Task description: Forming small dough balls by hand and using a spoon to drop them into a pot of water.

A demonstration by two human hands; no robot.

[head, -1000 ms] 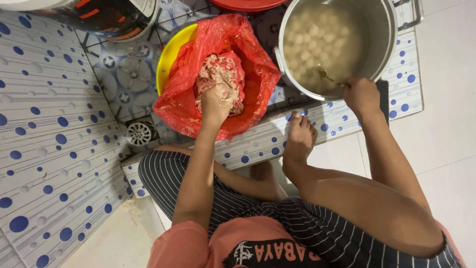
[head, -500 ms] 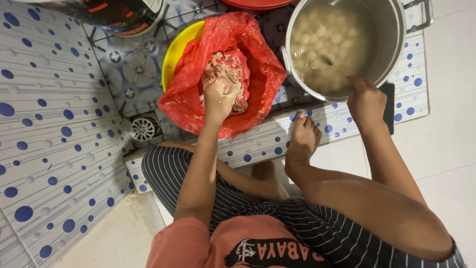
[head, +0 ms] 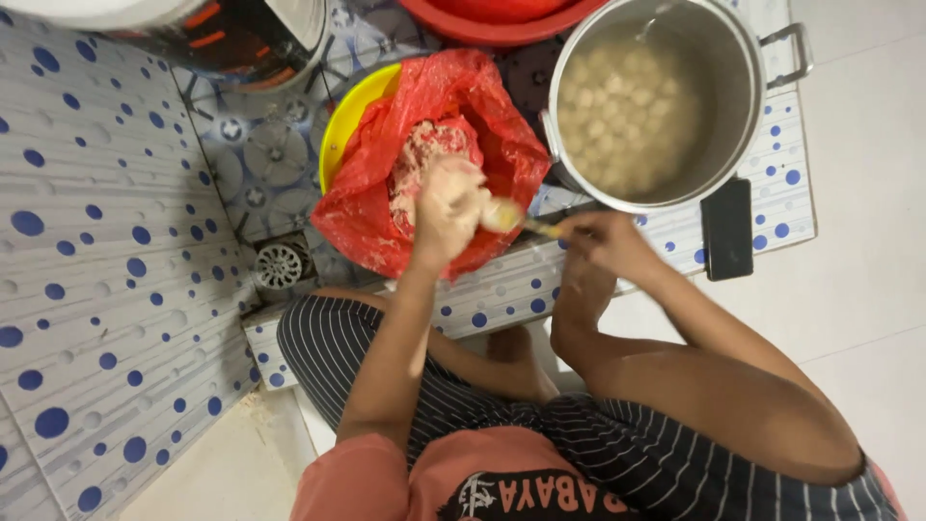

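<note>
My left hand (head: 446, 207) is closed around a lump of pale pink meat paste (head: 424, 154), over a red plastic bag (head: 362, 217) that lines a yellow bowl (head: 336, 130). My right hand (head: 603, 241) holds a spoon (head: 516, 220) whose bowl touches the left hand's fist. Behind and to the right stands a large metal pot (head: 733, 116) of cloudy water with several pale balls (head: 622, 106) floating in it.
A black phone (head: 726, 230) lies on the dotted tile ledge beside the pot. A round floor drain (head: 281, 265) sits left of the bag. A red basin (head: 487, 19) is at the top. My bare foot (head: 579, 304) rests under the right hand.
My right hand has come away from the pot with the spoon and moved left to meet my left hand. The left hand has lifted a little from the paste.
</note>
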